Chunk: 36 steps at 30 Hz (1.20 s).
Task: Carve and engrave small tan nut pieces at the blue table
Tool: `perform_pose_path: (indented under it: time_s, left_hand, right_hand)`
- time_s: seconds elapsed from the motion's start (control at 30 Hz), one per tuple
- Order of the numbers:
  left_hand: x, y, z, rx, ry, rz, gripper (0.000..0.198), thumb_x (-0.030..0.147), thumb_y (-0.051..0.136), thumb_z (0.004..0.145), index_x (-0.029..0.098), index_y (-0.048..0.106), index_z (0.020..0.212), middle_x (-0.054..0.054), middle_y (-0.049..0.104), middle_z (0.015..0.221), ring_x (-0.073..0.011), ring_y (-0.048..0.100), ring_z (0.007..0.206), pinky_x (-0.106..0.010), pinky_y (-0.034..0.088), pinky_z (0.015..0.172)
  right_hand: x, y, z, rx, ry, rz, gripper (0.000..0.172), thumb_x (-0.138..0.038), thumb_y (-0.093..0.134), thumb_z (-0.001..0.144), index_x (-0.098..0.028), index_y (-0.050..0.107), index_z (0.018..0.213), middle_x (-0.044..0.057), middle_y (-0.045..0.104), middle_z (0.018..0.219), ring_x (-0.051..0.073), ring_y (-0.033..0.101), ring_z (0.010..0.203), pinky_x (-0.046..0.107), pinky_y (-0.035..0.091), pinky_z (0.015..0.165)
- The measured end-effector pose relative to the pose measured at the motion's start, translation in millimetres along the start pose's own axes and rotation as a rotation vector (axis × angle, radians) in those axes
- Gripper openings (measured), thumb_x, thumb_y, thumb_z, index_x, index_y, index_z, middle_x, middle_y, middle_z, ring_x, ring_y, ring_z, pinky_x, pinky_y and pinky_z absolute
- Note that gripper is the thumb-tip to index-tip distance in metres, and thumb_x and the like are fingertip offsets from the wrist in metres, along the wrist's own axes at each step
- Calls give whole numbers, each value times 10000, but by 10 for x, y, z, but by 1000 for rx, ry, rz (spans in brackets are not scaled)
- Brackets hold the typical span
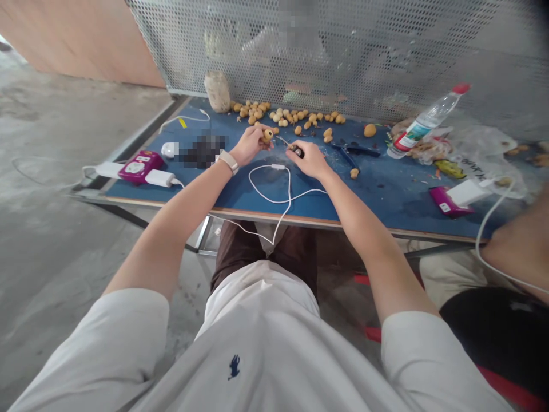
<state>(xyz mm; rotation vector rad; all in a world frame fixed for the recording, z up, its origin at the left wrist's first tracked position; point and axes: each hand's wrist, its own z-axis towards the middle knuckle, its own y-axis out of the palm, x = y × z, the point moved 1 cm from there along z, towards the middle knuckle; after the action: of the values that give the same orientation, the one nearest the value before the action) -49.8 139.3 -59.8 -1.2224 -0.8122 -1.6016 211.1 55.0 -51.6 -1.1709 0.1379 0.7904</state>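
Note:
My left hand (pixel 254 145) grips a small round tan nut-like piece (pixel 268 135) between its fingers. My right hand (pixel 305 161) is shut on a small black-handled tool (pixel 295 151), whose thin metal tip (pixel 281 139) points toward the piece, close to it. Whether the tip touches it I cannot tell. Behind my hands lie several similar tan pieces (pixel 283 116), scattered in a loose row on the blue tabletop (pixel 386 197). Blue-handled pliers (pixel 354 151) lie to the right of my right hand. A white cable (pixel 268 186) runs across the table beneath my forearms.
A magenta power socket (pixel 140 166) and a white charger (pixel 109 169) sit at the table's left. A pale jar (pixel 217 91) stands against a perforated metal screen (pixel 300 51). A plastic bottle (pixel 429 123) lies on the right, near a co-worker's arm (pixel 521 246).

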Motion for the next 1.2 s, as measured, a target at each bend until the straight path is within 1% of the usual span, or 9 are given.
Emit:
perform_pose_path:
  time_s: [0.1, 0.17, 0.3, 0.43, 0.57, 0.73, 0.97, 1.1, 1.2]
  left_hand:
    - [4, 66, -32, -37, -15, -4, 243, 388, 588, 1270, 210, 717, 1165, -88, 786, 1093, -223, 831, 949, -504, 749, 1114]
    - [2, 102, -49, -48, -13, 2, 254, 388, 574, 1270, 208, 734, 1186, -88, 794, 1094, -227, 849, 969, -500, 757, 1128]
    - [-24, 138, -45, -63, 13, 43, 273, 425, 585, 1251, 218, 762, 1221, -107, 822, 1116, -280, 910, 1084, -551, 775, 1171]
    - [-59, 116, -2, -92, 68, 131, 324, 522, 620, 1237, 232, 763, 1225, -142, 856, 1147, -327, 939, 1093, -639, 790, 1169]
    - [-86, 83, 22, -147, 99, 167, 383, 607, 641, 1209, 246, 768, 1226, -159, 871, 1138, -366, 947, 1158, -645, 796, 1159]
    - [-116, 63, 33, -174, 83, 142, 322, 547, 672, 1173, 244, 762, 1234, -155, 869, 1179, -351, 946, 1180, -638, 779, 1198]
    - [-124, 73, 34, -124, 76, 168, 251, 395, 592, 1202, 214, 753, 1269, -142, 838, 1186, -281, 917, 1027, -608, 788, 1128]
    - [-105, 81, 29, -114, 91, 180, 268, 441, 610, 1214, 225, 764, 1244, -138, 830, 1177, -277, 891, 989, -563, 795, 1039]
    - [-80, 80, 21, -105, 115, 201, 321, 512, 626, 1224, 235, 780, 1277, -134, 826, 1153, -280, 872, 981, -550, 800, 1007]
  right_hand:
    - [-25, 76, 16, -23, -7, -51, 401, -530, 683, 1220, -228, 899, 1372, 187, 951, 1332, 427, 852, 1236, 556, 647, 1134]
    - [-24, 113, 22, -27, 4, -100, 412, -555, 664, 1237, -245, 878, 1404, 191, 948, 1294, 459, 846, 1259, 571, 646, 1120]
    - [-22, 113, 11, -31, 34, -165, 443, -580, 624, 1268, -249, 850, 1457, 197, 943, 1227, 485, 848, 1272, 568, 641, 1088]
    - [-50, 83, -1, -40, 63, -169, 489, -648, 594, 1295, -257, 842, 1455, 198, 938, 1237, 482, 849, 1279, 561, 630, 1100]
    - [-46, 95, 3, -33, 55, -165, 572, -729, 561, 1301, -261, 844, 1466, 197, 933, 1210, 483, 845, 1258, 570, 636, 1103]
    - [-24, 104, 12, -34, 56, -170, 560, -731, 545, 1313, -271, 844, 1426, 180, 924, 1177, 471, 849, 1225, 552, 637, 1087]
    - [-59, 67, 1, -59, 77, -183, 433, -609, 595, 1301, -260, 840, 1374, 186, 931, 1195, 469, 860, 1218, 557, 627, 1083]
    - [-39, 61, -6, -48, 58, -163, 463, -655, 599, 1295, -273, 850, 1369, 168, 923, 1139, 472, 856, 1208, 562, 634, 1072]
    - [-18, 65, -5, -46, 49, -172, 473, -670, 603, 1293, -273, 853, 1353, 169, 917, 1125, 477, 856, 1213, 560, 636, 1061]
